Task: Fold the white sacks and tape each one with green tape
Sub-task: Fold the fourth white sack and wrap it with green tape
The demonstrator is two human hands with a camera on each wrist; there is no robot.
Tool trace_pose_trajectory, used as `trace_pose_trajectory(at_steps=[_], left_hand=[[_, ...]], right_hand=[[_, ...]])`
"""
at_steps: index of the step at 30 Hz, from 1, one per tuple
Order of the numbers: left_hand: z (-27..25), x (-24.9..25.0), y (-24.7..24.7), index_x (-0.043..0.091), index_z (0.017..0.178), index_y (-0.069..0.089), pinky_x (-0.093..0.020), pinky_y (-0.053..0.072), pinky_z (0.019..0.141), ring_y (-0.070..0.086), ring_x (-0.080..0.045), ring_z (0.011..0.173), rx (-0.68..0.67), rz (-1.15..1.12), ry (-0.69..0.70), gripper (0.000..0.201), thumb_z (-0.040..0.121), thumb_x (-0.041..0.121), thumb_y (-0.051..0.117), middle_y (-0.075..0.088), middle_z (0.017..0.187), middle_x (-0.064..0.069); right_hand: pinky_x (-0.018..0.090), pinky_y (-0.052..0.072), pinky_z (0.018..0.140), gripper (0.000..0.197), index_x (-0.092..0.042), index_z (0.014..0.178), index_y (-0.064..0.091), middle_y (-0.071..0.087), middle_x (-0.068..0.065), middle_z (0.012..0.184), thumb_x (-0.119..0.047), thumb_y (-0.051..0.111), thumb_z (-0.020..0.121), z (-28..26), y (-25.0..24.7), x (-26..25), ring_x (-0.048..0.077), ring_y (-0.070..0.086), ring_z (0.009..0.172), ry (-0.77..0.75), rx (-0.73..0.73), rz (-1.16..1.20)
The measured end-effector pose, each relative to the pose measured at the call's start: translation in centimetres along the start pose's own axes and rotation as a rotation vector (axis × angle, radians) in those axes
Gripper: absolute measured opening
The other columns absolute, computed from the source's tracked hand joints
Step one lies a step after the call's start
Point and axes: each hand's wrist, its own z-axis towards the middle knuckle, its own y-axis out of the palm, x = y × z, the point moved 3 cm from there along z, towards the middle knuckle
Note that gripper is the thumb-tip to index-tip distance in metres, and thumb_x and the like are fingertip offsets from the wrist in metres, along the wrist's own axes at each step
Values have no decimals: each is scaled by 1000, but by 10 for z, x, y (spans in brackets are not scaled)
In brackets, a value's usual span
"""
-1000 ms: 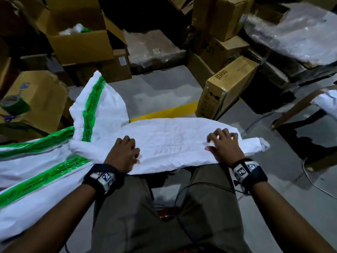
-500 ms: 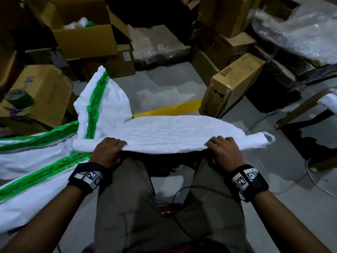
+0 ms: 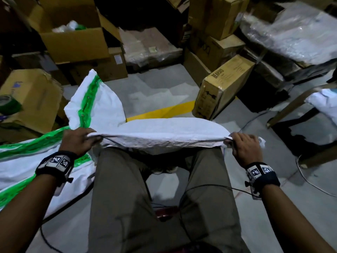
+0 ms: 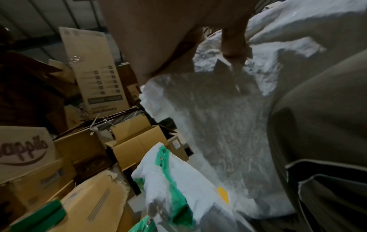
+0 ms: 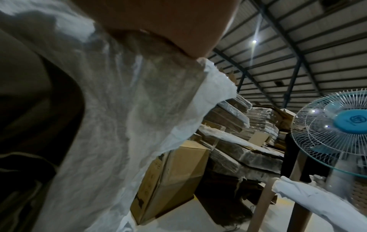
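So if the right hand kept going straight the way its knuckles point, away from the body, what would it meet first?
Probably nothing close. The right hand grips the white sack's right end; ahead lies bare grey floor. The Beardo carton sits further on, slightly left, though depth is unclear.

Bare forearms; black wristbands (image 3: 54, 162) with black-and-white square markers on both wrists; olive-grey trousers (image 3: 127, 198).
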Motion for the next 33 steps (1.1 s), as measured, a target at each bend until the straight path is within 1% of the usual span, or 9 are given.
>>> trace_pose_trajectory(at_steps=[4,8,12,15,19,21,26,29,33], left_hand=[[7,3,-5,23,94,74,-43,51,79,67,-38,96,-168,-35,-200,78,71,87,36,74,96,-15],[24,17,0,16,88,74,-39,48,80,64,-31,91,-396,39,-227,89,72,87,23,72,93,-14],[39,2,18,9,66,66,-39,46,79,61,-26,76,-522,-7,-285,99,61,97,19,65,71,-7],[40,-1,24,10,54,53,-36,43,73,60,-27,69,-577,-34,-308,89,63,96,31,61,61,-7],[38,4,28,14,52,46,-35,38,67,56,-30,66,-599,-45,-330,74,75,85,42,58,59,-11],[32,4,30,15,52,43,-36,34,64,52,-29,61,-613,-55,-336,75,73,87,40,52,55,-10],[25,-5,35,12,56,46,-40,41,71,55,-31,64,-590,-140,-300,88,53,100,39,54,57,-15],[17,2,35,13,61,53,-38,43,72,57,-27,64,-522,-198,-259,79,61,92,50,58,54,-1],[5,33,24,21,96,66,-50,46,86,61,-35,96,-125,78,-21,40,86,59,57,68,96,-12]], right_hand=[[41,39,74,50,-17,90,61,71,12,82,-48,23,100,23,-10,7,35,65,76,54,-111,143],[46,37,101,41,-31,121,63,62,7,128,-57,38,102,62,10,12,30,55,121,171,-542,95],[47,40,92,31,-27,113,65,58,6,121,-27,76,84,91,9,-41,32,55,117,-77,-316,39],[46,51,94,27,-15,111,75,69,12,120,-27,62,90,88,4,-115,34,63,113,-312,-246,316],[48,29,117,79,-12,152,37,38,8,158,-54,62,91,69,22,-185,26,37,144,-348,-513,133],[47,20,120,92,-12,157,23,28,5,162,-50,69,87,62,28,-195,24,28,148,-309,-559,39],[43,30,114,63,-16,151,36,44,5,154,-21,58,93,55,35,-195,25,45,138,-293,-332,-16],[39,42,99,47,-18,139,53,62,6,133,-18,57,92,42,35,-194,30,58,120,-299,-299,-48],[33,50,74,31,-17,108,71,73,5,90,-10,69,78,27,36,-201,30,69,83,-324,-302,-146]])
